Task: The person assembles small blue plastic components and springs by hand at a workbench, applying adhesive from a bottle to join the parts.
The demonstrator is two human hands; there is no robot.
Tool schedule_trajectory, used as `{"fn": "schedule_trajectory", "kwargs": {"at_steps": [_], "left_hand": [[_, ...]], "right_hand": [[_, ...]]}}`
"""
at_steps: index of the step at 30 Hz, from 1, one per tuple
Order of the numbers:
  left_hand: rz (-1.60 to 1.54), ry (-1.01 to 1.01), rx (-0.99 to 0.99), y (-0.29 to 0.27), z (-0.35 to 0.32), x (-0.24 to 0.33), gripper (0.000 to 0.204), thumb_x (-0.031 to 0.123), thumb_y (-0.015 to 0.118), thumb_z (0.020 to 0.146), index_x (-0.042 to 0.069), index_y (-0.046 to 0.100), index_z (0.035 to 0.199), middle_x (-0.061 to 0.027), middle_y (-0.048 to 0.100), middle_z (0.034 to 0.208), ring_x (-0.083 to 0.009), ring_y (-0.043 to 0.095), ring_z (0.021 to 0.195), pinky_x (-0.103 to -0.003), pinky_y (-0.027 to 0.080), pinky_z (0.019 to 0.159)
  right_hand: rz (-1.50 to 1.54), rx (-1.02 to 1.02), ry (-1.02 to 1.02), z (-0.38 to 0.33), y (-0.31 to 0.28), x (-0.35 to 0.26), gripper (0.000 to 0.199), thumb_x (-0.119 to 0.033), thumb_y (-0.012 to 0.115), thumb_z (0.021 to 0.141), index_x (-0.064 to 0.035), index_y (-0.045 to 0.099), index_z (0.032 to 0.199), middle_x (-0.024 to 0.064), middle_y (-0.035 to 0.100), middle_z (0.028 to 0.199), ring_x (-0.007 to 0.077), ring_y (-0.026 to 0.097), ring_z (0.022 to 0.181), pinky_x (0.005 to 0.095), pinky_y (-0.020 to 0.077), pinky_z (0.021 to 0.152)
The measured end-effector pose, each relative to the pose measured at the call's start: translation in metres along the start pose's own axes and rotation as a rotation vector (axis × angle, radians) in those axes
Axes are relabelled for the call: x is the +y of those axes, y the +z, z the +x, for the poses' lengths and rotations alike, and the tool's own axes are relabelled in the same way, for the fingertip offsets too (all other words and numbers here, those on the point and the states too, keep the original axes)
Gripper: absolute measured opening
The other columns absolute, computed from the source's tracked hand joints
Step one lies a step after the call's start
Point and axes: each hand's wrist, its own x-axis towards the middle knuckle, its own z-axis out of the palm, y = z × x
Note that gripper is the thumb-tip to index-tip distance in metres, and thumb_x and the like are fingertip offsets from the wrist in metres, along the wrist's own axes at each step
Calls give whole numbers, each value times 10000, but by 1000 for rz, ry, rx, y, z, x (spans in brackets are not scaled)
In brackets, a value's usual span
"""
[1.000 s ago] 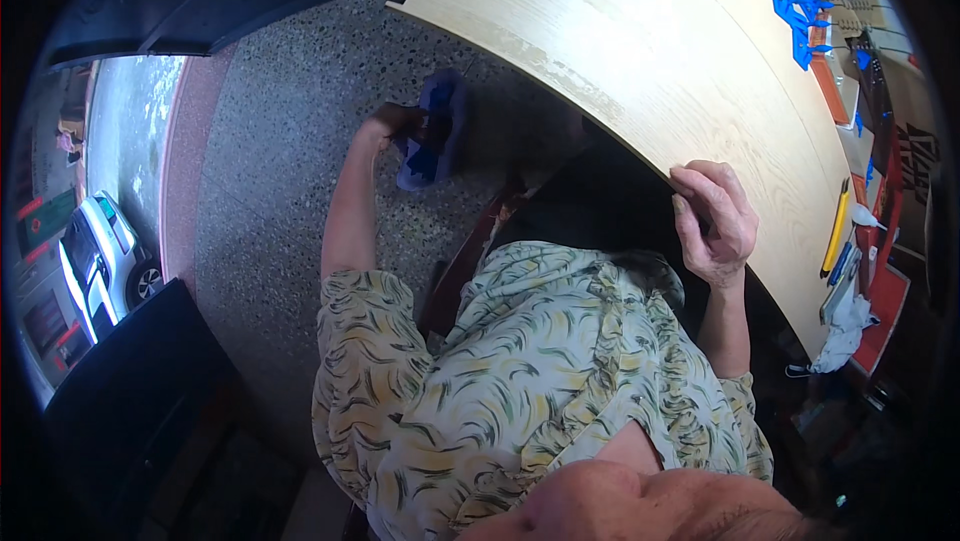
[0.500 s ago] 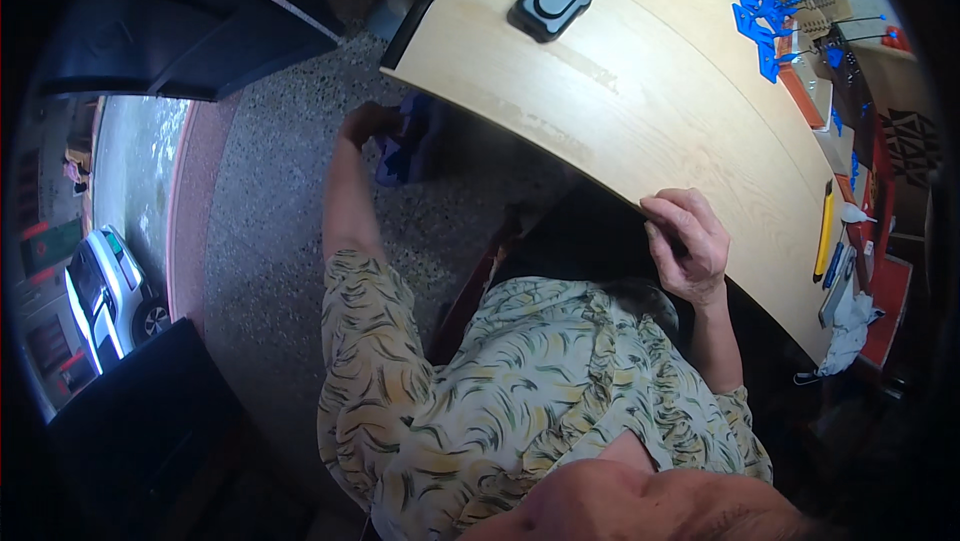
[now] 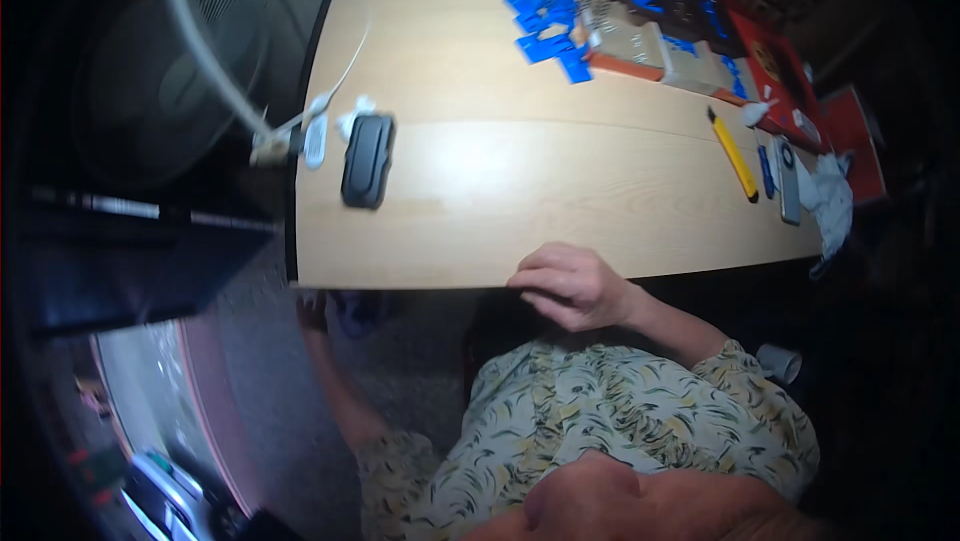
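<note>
My right hand (image 3: 572, 287) rests at the table's front edge with its fingers curled in; nothing shows in it. Low on the left, my left hand (image 3: 312, 312) reaches down past the table's left front corner. It is dark and blurred, so its fingers are hard to read. Close beside it, partly under the table, is a dim purplish thing (image 3: 362, 313) whose kind I cannot make out. On the tabletop (image 3: 480, 231), a black oblong case (image 3: 368, 161) lies to the left, beside a white power strip (image 3: 315, 141).
Blue plastic pieces (image 3: 548, 26) with springs and several small boxes (image 3: 625, 46) occupy the far side. A yellow utility knife (image 3: 734, 156), a phone (image 3: 787, 181) and a crumpled cloth (image 3: 830, 199) lie at the right. A fan (image 3: 185, 71) stands beyond the left edge.
The view has swung left, bringing the fan and power strip into sight. My left hand still reaches low near the purplish thing; my right hand stays curled at the table's edge.
</note>
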Motion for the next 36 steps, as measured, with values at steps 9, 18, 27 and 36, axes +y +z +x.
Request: {"fn": "schedule_trajectory", "kwargs": {"at_steps": [9,18,27,36], "left_hand": [[653,489,1111,221,11,314,396,207,574,1065,-61,575,1357,-212,686,1201,-269,687,1082,-363,547,966],[522,645,-74,465,142,415,201,23,675,964,-21,726,1153,-129,753,1084,-181,730,970,-298,585,850],[720,705,-4,538,273,376,377,153,790,880,-17,715,1208,-202,738,1143,-256,748,917,-365,588,815],[714,617,52,509,274,384,199,113,754,885,-39,765,1013,-194,760,887,-284,755,787,-366,590,752]], "right_hand": [[42,57,-14,-18,-13,6,273,37,727,820,13,676,1087,160,667,1019,322,674,929,394,560,786],[221,90,59,-22,-21,4,157,-19,675,890,24,673,1041,158,673,968,320,682,875,395,547,774],[-172,436,445,15,-133,42,296,-41,680,936,27,650,1222,183,711,925,177,712,778,323,567,708],[-544,340,445,82,-140,108,613,-92,681,913,140,406,1408,274,681,993,430,696,885,468,560,807]]}}
